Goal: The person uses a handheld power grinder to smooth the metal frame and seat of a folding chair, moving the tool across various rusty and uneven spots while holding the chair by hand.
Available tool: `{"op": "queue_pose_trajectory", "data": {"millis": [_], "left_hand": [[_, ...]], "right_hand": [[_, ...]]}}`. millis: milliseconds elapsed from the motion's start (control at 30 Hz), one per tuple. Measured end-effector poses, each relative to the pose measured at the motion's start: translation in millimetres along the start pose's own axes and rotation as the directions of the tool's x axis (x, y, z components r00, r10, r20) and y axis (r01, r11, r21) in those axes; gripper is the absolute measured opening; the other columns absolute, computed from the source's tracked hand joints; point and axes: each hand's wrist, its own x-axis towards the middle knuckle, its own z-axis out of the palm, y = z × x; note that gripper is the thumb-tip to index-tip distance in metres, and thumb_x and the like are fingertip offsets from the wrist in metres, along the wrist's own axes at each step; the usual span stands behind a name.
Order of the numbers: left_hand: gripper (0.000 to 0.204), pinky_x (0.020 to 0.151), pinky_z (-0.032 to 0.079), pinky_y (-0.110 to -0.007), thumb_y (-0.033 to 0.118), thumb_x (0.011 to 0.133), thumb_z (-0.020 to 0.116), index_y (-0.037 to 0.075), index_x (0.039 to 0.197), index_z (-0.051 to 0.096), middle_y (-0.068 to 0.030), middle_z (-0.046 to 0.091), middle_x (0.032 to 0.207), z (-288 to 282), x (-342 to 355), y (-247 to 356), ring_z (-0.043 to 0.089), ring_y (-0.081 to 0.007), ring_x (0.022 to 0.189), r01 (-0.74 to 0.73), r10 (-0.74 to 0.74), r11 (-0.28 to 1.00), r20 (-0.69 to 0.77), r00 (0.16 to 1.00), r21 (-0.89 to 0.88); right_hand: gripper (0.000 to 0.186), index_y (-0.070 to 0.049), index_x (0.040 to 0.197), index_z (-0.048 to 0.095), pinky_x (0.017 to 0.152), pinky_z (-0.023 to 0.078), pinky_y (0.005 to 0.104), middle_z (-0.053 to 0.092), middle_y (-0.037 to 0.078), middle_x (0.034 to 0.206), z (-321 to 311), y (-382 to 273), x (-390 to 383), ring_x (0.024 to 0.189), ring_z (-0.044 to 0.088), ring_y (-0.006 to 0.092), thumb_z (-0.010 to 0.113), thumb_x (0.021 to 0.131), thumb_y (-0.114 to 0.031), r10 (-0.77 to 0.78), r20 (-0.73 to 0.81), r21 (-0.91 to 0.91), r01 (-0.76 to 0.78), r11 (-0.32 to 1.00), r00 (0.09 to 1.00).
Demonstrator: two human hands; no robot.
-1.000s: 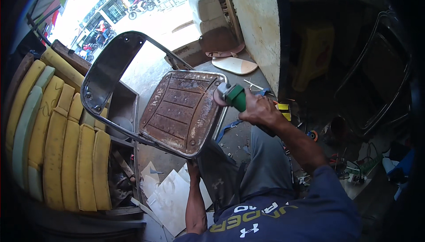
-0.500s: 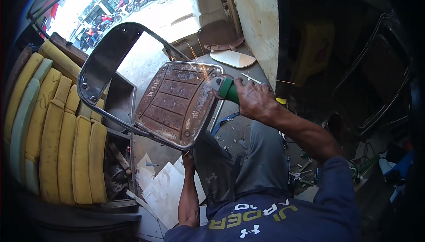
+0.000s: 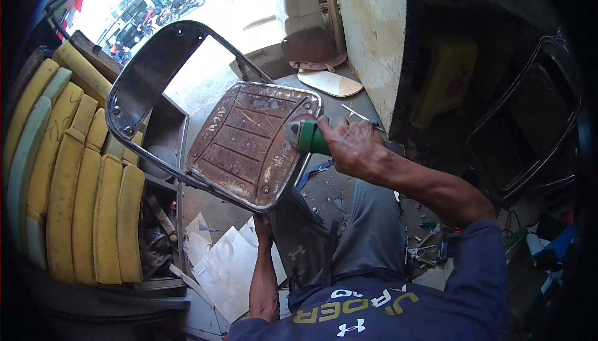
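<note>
From the head view, the right hand's fingers grip the grinder, its disc just left of them at the chair; the left hand reaches beneath, fingers hidden, state unclear; the chair looks stiff, fairly light, rust-rough; its smooth frame, farther left of the right fingers, probably offers the best hold.

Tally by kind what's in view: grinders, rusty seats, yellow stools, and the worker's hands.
Grinder: 1
Rusty seat: 1
Yellow stool: 1
Hands: 2 (right hand on the grinder; left hand mostly hidden by the seat)
Total: 5
</note>
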Motion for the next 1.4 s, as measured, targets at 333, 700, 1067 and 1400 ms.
{"op": "queue_pose_trajectory", "data": {"millis": [333, 700, 1067, 1400], "left_hand": [[0.048, 0.114, 0.036, -0.042, 0.026, 0.111, 0.043, 0.001, 0.152, 0.041, -0.0226, 0.051, 0.149, 3, 3, 1, 0.049, -0.0363, 0.139, -0.019, 0.019, 1.0, -0.01, 1.0, -0.015], [0.048, 0.114, 0.037, -0.043, 0.026, 0.11, 0.045, 0.001, 0.152, 0.041, -0.0236, 0.052, 0.148, 4, 0, -1, 0.049, -0.0379, 0.138, -0.002, 0.001, 1.0, -0.041, 0.999, -0.012], [0.046, 0.113, 0.038, -0.041, 0.023, 0.109, 0.046, -0.002, 0.147, 0.045, -0.0228, 0.055, 0.145, 6, 1, -3, 0.051, -0.0375, 0.136, -0.042, 0.04, 0.998, -0.046, 0.998, -0.052], [0.042, 0.108, 0.042, -0.042, 0.027, 0.109, 0.051, 0.0, 0.141, 0.05, -0.022, 0.062, 0.134, 6, 0, -16, 0.058, -0.0355, 0.128, -0.044, 0.031, 0.989, -0.095, 0.995, -0.139]], "right_hand": [[0.068, 0.0, 0.142, 0.038, 0.083, 0.058, 0.0497, 0.066, 0.028, 0.116, 0, -11, 5, 0.102, 0.072, 0.0425, 0.073, 0.085, -0.011, 0.012, 0.021, 0.018, -0.013, 1.0, 1.0], [0.065, 0.0, 0.142, 0.039, 0.082, 0.058, 0.0497, 0.066, 0.027, 0.112, 11, -6, -1, 0.096, 0.073, 0.042, 0.069, 0.085, -0.009, 0.064, -0.075, -0.018, -0.066, 0.998, 0.995], [0.068, 0.0, 0.144, 0.035, 0.085, 0.056, 0.052, 0.065, 0.027, 0.113, 8, -13, 2, 0.098, 0.073, 0.0432, 0.07, 0.086, -0.009, 0.081, -0.075, -0.094, -0.088, 0.992, 0.994], [0.066, -0.001, 0.14, 0.037, 0.083, 0.057, 0.0542, 0.066, 0.028, 0.11, 19, -26, 7, 0.097, 0.072, 0.0445, 0.071, 0.085, -0.011, 0.041, -0.133, -0.061, -0.049, 0.997, 0.99]]}}
